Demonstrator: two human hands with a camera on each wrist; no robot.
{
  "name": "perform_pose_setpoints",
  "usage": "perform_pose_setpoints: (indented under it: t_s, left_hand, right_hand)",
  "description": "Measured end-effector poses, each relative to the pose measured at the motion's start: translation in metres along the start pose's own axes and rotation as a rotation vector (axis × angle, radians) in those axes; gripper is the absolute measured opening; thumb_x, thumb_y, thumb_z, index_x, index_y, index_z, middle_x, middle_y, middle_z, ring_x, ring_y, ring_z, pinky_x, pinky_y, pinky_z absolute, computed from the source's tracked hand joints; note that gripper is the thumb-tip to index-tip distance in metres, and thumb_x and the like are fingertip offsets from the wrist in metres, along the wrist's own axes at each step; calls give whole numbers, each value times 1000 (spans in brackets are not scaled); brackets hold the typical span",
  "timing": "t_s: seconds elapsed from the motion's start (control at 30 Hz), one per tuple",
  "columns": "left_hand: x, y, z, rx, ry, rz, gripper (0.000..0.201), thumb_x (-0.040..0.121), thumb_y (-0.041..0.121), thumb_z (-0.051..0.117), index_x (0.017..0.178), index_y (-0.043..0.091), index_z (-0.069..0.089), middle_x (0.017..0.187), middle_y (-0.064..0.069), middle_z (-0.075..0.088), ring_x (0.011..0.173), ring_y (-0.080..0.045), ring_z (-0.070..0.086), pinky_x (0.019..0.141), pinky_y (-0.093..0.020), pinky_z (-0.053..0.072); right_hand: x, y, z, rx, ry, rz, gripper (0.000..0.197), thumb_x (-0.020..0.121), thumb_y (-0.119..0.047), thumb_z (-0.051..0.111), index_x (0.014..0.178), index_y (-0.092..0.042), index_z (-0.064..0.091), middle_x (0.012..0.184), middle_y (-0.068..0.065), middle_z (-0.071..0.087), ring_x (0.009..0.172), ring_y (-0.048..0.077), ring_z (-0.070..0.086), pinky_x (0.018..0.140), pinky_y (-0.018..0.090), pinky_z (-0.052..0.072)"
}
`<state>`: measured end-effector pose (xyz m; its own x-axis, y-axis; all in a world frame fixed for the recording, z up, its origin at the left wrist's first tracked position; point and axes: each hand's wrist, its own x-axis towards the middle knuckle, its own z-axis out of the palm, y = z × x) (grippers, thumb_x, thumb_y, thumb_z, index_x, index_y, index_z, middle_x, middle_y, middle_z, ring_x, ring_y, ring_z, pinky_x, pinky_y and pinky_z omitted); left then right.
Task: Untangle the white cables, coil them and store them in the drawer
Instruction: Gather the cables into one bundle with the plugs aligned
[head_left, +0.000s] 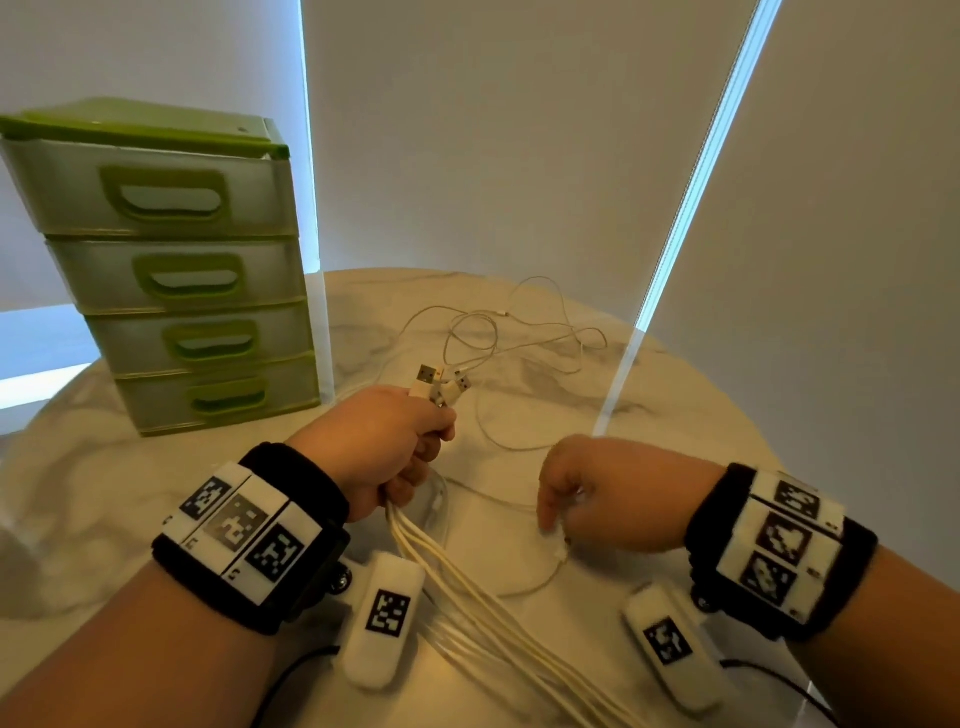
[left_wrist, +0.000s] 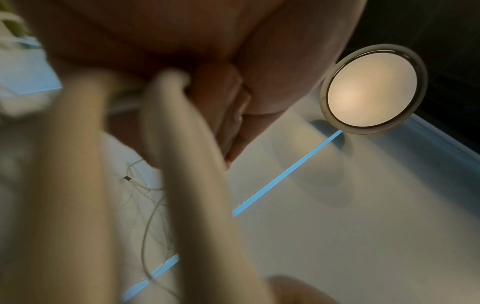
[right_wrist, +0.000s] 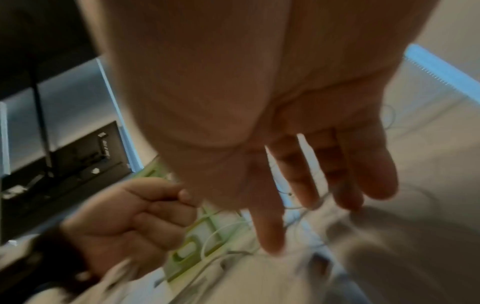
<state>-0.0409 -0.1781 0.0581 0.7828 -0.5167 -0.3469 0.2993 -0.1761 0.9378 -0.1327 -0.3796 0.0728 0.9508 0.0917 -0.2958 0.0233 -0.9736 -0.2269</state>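
Head view shows the left hand (head_left: 384, 441) gripping a bundle of white cables (head_left: 467, 587), plugs up; looser loops lie at twelve o'clock on the tabletop (head_left: 130, 519). The right hand (head_left: 597, 493), fingers apparently extended, reaches toward a strand. Untangling is underway; coiling remains, and the drawers (head_left: 171, 275) at ten o'clock are closed.

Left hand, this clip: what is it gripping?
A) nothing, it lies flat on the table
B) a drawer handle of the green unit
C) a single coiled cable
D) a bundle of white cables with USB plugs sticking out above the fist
D: the left hand is curled round several white cables, whose USB plugs stick out above the fist.
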Motion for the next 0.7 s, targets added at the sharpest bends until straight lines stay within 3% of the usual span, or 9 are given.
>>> perform_pose_setpoints:
  t_s: [0.1,0.17,0.27,0.33,0.4,0.43,0.53,0.6,0.7]
  left_hand:
    - [3,-1,-2,-9,15,-1,26,98,20,50,74,12,52,50,4,36,37,-7,27,34,-16,21]
    - [4,-1,-2,-9,15,-5,25,97,20,51,74,12,53,50,4,36,38,-8,27,35,-16,21]
    - [5,-1,-2,-23,14,-8,24,97,20,50,75,12,53,51,4,36,39,-8,26,36,-16,20]
    - [4,0,-2,-51,17,14,23,98,20,50,76,12,53,51,4,36,38,-8,26,36,-16,21]
    - [4,0,0,-101,30,81,24,99,21,49,77,12,53,51,4,35,39,-8,27,36,-18,22]
    - [4,2,1,-140,41,132,24,99,21,49,77,12,53,51,4,35,39,-9,27,36,-18,23]
    - [4,4,3,-271,103,256,23,100,21,48,79,13,52,50,3,36,41,-10,28,38,-19,24]
    - [6,5,1,-332,157,310,21,100,22,49,82,13,52,53,2,40,42,-10,31,38,-21,27]
    - [7,5,-2,-403,218,396,21,100,24,50,85,11,55,57,0,44,45,-11,38,39,-24,33]
  right_hand:
    - [-15,-5,8,-76,-139,-62,30,72,-47,75,98,-33,70,116,-15,45,100,7,52,91,30,51]
    - [-20,-7,13,-133,-157,-51,27,75,-45,74,97,-30,69,126,-13,39,105,10,50,91,31,49]
    - [-26,-10,19,-189,-102,-94,18,87,-41,64,97,-28,68,134,-9,36,119,13,39,100,32,43]
    - [-31,-8,18,-123,37,-171,11,94,-38,56,97,-30,64,129,-15,42,119,6,37,101,27,38]
    - [-31,-5,11,136,271,-198,8,96,-26,55,92,-30,59,101,-19,56,96,-1,50,86,18,42]
    - [-29,-5,5,339,403,-179,12,96,-19,54,90,-28,58,85,-14,61,79,2,55,73,19,44]
    - [-19,-10,-22,1228,618,-149,19,94,0,45,98,-15,57,59,0,49,46,14,38,47,30,29]
    - [-14,-21,-47,1685,605,-251,22,92,-2,43,97,-15,61,60,1,44,45,13,31,44,27,26]
    - [-11,-29,-71,1997,524,-660,29,78,-19,47,96,-8,66,71,3,50,57,16,44,53,27,38]
